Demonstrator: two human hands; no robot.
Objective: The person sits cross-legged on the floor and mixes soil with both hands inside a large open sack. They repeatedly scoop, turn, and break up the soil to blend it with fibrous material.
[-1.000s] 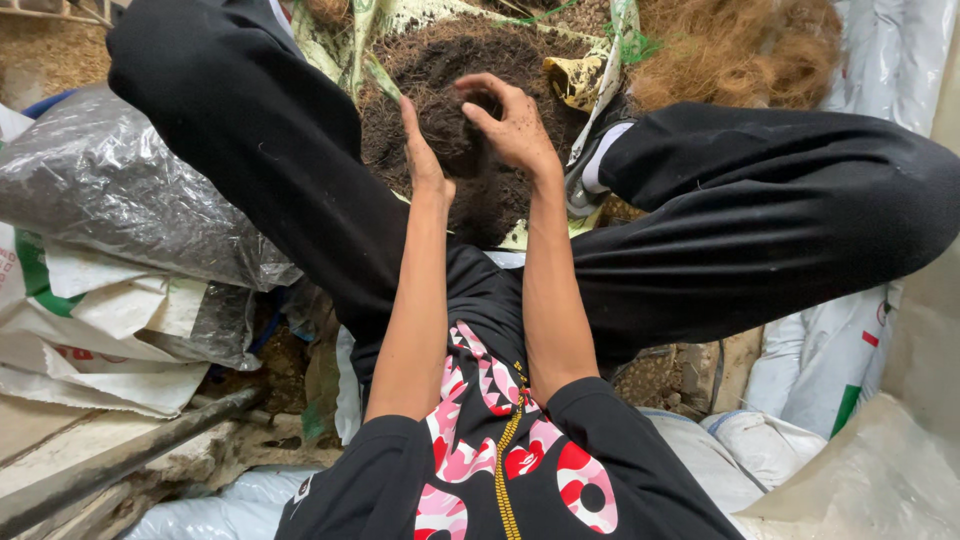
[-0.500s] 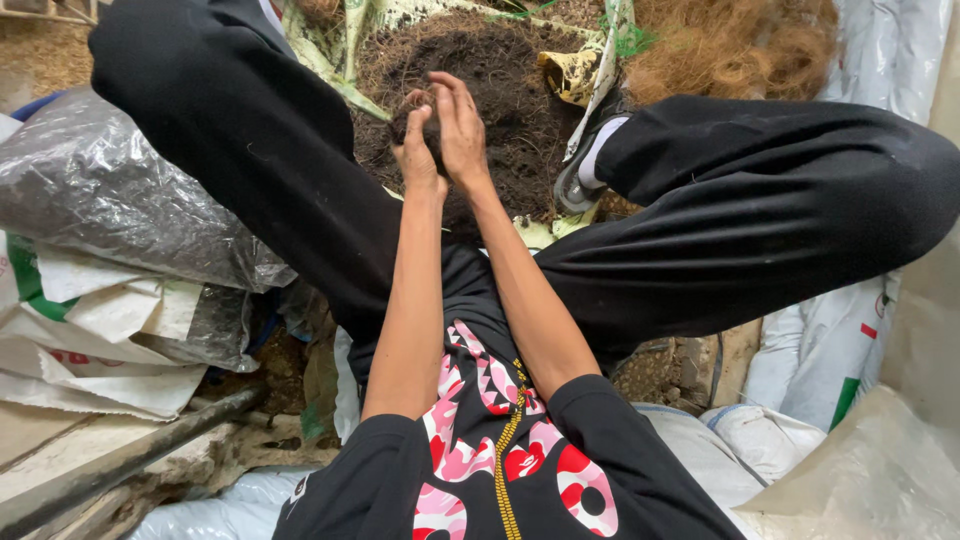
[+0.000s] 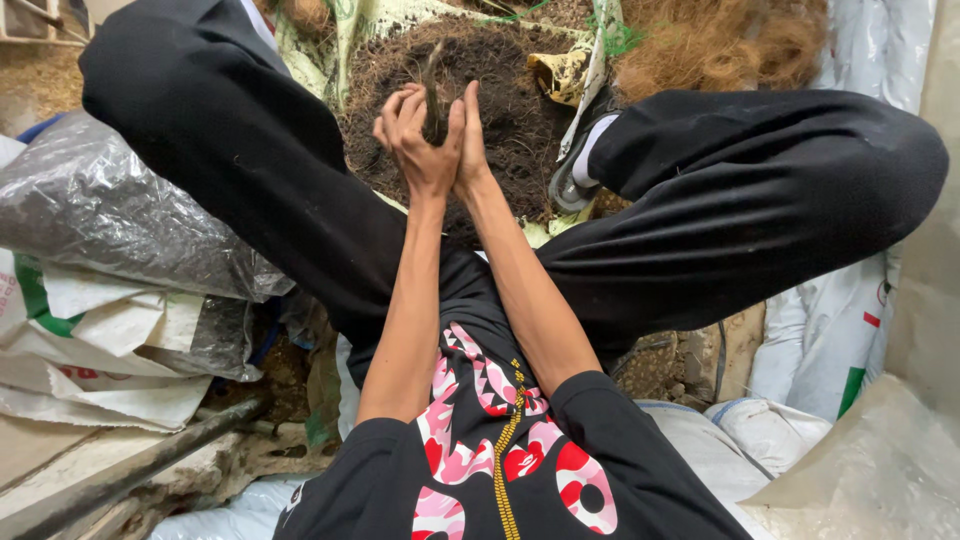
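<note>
The fingers of the left hand [image 3: 415, 135] and right hand [image 3: 468, 135] were pressed together, clamped on a dark clump [image 3: 435, 100] of fibrous soil held between the palms at upper centre of the frame. Directly beneath it lay the soil pile [image 3: 500, 90]. The loose clump looked likely to crumble and spill if the palms parted. Room was tight: a black-trousered leg [image 3: 230, 150] hemmed each side, a shoe [image 3: 578, 170] sat just right, and plastic bags [image 3: 110, 230] crowded the left.
</note>
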